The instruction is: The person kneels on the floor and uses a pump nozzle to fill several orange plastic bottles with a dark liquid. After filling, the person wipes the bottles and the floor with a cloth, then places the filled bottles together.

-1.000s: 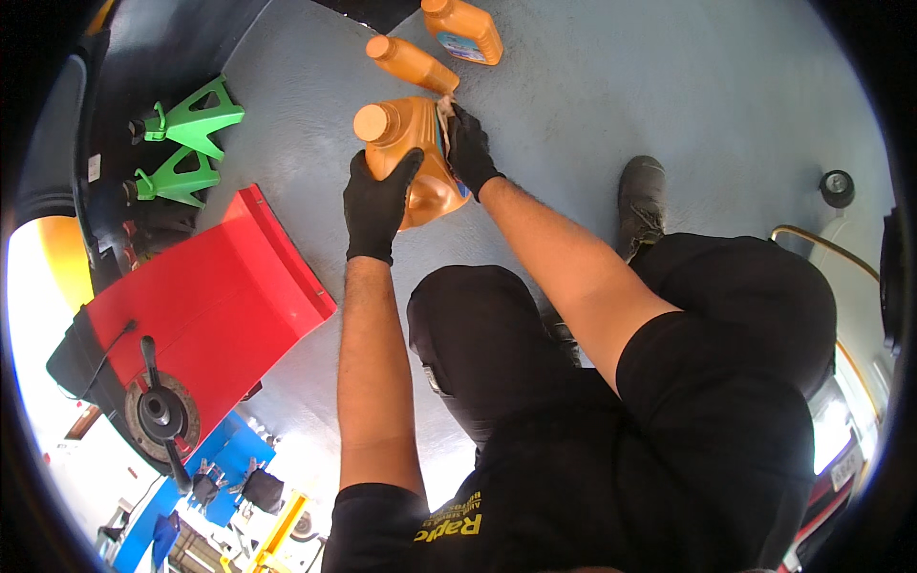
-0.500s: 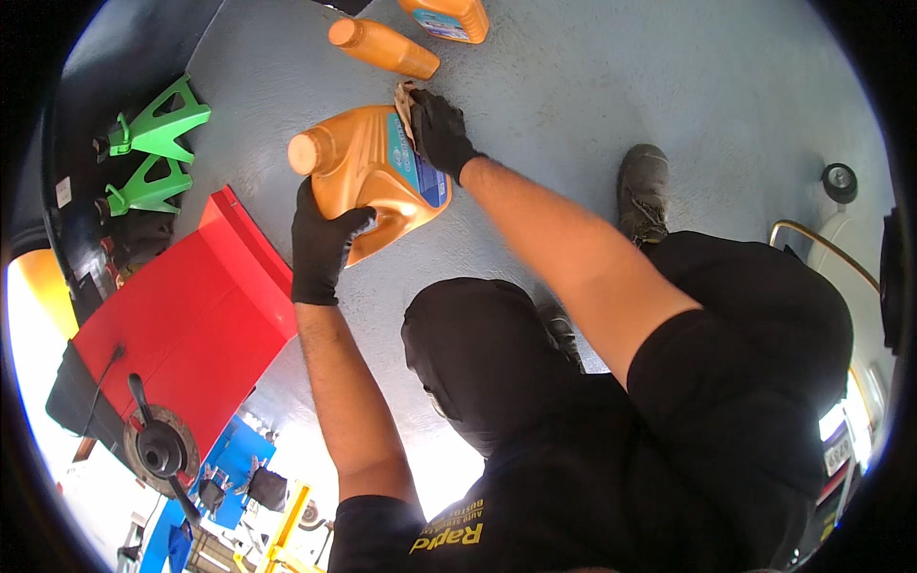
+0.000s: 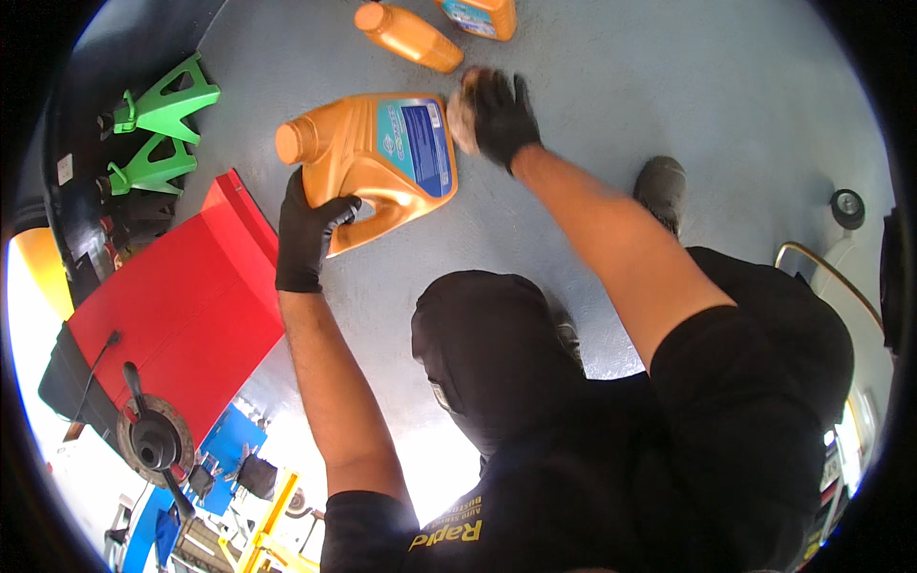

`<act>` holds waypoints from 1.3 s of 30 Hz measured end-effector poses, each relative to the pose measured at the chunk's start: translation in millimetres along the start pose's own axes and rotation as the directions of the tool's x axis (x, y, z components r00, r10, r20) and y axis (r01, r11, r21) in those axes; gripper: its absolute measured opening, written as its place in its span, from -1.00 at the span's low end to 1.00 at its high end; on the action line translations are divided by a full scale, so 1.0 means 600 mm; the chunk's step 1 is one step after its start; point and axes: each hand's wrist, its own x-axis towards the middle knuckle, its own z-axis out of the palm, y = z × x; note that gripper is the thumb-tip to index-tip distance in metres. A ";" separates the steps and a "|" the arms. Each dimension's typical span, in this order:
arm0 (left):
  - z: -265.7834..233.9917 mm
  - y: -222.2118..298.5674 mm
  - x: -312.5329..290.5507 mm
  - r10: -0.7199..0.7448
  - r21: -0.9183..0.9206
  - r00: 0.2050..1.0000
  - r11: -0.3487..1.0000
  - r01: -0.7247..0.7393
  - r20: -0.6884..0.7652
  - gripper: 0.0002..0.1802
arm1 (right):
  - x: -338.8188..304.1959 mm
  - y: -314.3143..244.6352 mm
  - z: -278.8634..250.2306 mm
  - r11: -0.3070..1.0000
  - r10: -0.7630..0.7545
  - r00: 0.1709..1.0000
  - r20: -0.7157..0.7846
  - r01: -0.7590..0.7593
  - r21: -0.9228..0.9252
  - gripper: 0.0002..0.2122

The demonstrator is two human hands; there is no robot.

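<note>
My left hand (image 3: pixel 310 229), in a black glove, is closed round the handle of a large orange plastic jug (image 3: pixel 344 143). The jug has an orange cap and a blue and teal label, and it is tilted with its cap toward the left. My right hand (image 3: pixel 501 115), gloved in black too and a little blurred, grips a crumpled beige cloth (image 3: pixel 463 116) just right of the jug's base. A narrow gap seems to part the cloth from the jug. Beyond them an orange bottle (image 3: pixel 411 38) lies on the floor near a second orange jug (image 3: pixel 482 14).
Two green jack stands (image 3: pixel 167 100) stand at the far left. A red machine (image 3: pixel 181 310) with a sloping panel is beside my left forearm. My boot (image 3: pixel 661 191) is on the grey floor (image 3: pixel 745 105) at the right. A small black wheel (image 3: pixel 847 207) shows further right.
My right hand has moved right with the cloth, off the jug's label, which now shows fully. The jug has turned slightly in my left hand.
</note>
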 end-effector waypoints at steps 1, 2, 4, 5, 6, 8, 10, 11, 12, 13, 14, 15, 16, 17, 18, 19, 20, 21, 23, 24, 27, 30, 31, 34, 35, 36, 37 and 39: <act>0.003 -0.002 -0.002 0.017 0.010 1.000 1.000 -0.017 -0.010 -0.29 | 0.021 -0.006 -0.009 0.983 0.143 0.989 -0.034 -0.146 -0.113 -0.49; 0.005 -0.001 -0.003 0.021 0.023 1.000 1.000 -0.021 -0.004 -0.30 | 0.020 -0.023 -0.022 0.988 0.110 0.989 0.097 -0.099 -0.115 -0.54; 0.010 0.000 -0.006 0.029 -0.013 1.000 0.999 -0.029 0.006 -0.31 | -0.007 -0.042 -0.044 0.985 0.101 0.914 0.393 -0.148 0.091 -0.64; 0.013 0.001 -0.008 0.030 -0.056 1.000 0.998 -0.029 0.009 -0.31 | -0.040 -0.048 -0.053 0.823 0.044 0.857 0.513 -0.322 0.468 -0.64; 0.013 0.003 -0.008 0.065 -0.116 0.998 0.991 -0.062 0.027 -0.32 | -0.066 -0.042 -0.058 0.868 -0.221 0.975 0.031 0.182 0.462 -0.68; 0.010 0.005 -0.008 0.050 -0.063 0.999 0.997 -0.050 0.002 -0.32 | -0.094 -0.017 -0.050 0.740 -0.515 0.843 -0.156 0.529 0.415 -0.71; 0.006 0.003 -0.005 0.050 -0.024 0.999 0.998 -0.051 -0.006 -0.32 | -0.076 0.016 -0.025 0.824 -0.502 0.864 -0.042 0.492 0.281 -0.59; 0.004 0.001 -0.003 0.043 -0.002 0.999 0.999 -0.043 -0.004 -0.32 | -0.054 0.029 -0.010 0.919 -0.380 0.924 0.028 0.374 0.121 -0.52; 0.003 -0.003 -0.001 0.011 0.031 1.000 0.999 -0.010 -0.023 -0.32 | -0.039 0.033 0.004 0.956 -0.294 0.955 0.026 0.294 -0.002 -0.46; 0.002 -0.007 0.001 0.042 0.010 0.999 0.999 -0.042 0.007 -0.32 | -0.029 0.029 0.014 0.971 -0.240 0.969 0.054 0.240 -0.001 -0.40; 0.003 -0.011 0.002 0.054 0.000 0.998 0.999 -0.054 0.010 -0.32 | -0.030 0.023 0.022 0.980 -0.196 0.965 0.177 0.190 0.049 -0.41; 0.003 -0.014 0.002 0.073 -0.011 0.997 0.997 -0.073 0.010 -0.32 | -0.039 0.010 0.028 0.984 -0.177 0.970 0.168 0.171 0.051 -0.42; 0.007 -0.017 0.000 0.092 0.028 0.996 0.995 -0.092 -0.015 -0.31 | -0.063 -0.002 0.030 0.940 -0.342 0.916 0.211 0.328 0.099 -0.43; 0.012 -0.018 -0.003 0.121 0.033 0.993 0.992 -0.120 -0.019 -0.27 | -0.104 -0.011 0.026 0.838 -0.543 0.810 0.221 0.509 0.195 -0.44; 0.020 -0.018 -0.008 0.116 0.112 0.991 0.988 -0.108 -0.072 -0.23 | -0.146 -0.012 0.022 0.784 -0.608 0.789 0.085 0.582 0.216 -0.47; 0.029 -0.017 -0.013 0.122 0.173 0.985 0.980 -0.100 -0.121 -0.20 | -0.166 -0.013 0.024 0.710 -0.687 0.723 0.072 0.648 0.277 -0.50; 0.039 -0.014 -0.017 0.128 0.283 0.980 0.956 -0.080 -0.154 -0.16 | -0.186 -0.007 0.021 0.745 -0.540 0.822 0.184 0.364 0.559 -0.57; 0.052 -0.010 -0.021 0.159 0.379 0.971 0.922 -0.082 -0.176 -0.12 | -0.188 -0.001 0.018 0.804 -0.450 0.808 0.380 0.182 0.566 -0.60; 0.080 -0.004 -0.027 0.196 0.487 0.959 0.871 -0.074 -0.206 -0.05 | -0.161 0.017 -0.003 0.898 -0.437 0.751 0.495 0.341 0.277 -0.65; 0.088 -0.001 -0.031 0.148 0.487 0.960 0.873 -0.014 -0.239 0.01 | -0.132 0.025 -0.022 0.769 -0.224 0.852 0.473 -0.144 0.622 -0.65; 0.095 -0.003 -0.049 0.163 0.321 0.931 0.946 -0.052 -0.327 0.14 | -0.039 0.001 -0.131 0.036 0.186 0.975 0.125 -0.134 0.990 -0.62; 0.066 -0.020 -0.092 0.079 -0.188 0.910 0.968 -0.168 -0.408 -0.15 | -0.012 -0.090 -0.274 0.675 -0.044 0.895 -0.443 0.354 0.648 -0.53; 0.050 -0.026 -0.109 0.029 -0.296 0.892 0.938 -0.180 -0.451 -0.26 | -0.010 -0.127 -0.312 0.754 -0.238 0.851 -0.468 0.465 0.463 -0.52; 0.030 -0.035 -0.138 0.040 -0.227 0.522 0.870 -0.437 -0.852 -0.52 | -0.010 -0.198 -0.366 0.658 -0.547 0.724 -0.420 0.683 0.318 -0.55; 0.034 -0.035 -0.138 0.250 -0.059 0.548 0.872 -0.485 -0.798 -0.54 | -0.011 -0.204 -0.364 0.611 -0.456 0.760 -0.463 0.646 0.458 -0.57; 0.046 -0.032 -0.129 0.464 0.137 0.497 0.816 -0.561 -0.733 -0.57 | -0.015 -0.199 -0.355 0.535 -0.416 0.780 -0.467 0.625 0.568 -0.59; 0.060 -0.028 -0.116 0.653 0.318 0.434 0.715 -0.622 -0.620 -0.60 | -0.018 -0.188 -0.341 0.479 -0.365 0.785 -0.500 0.619 0.622 -0.61; 0.082 -0.024 -0.075 0.932 0.902 0.360 0.111 -0.418 0.052 -0.60 | -0.047 -0.157 -0.306 0.227 0.068 0.967 -0.245 0.225 0.948 -0.65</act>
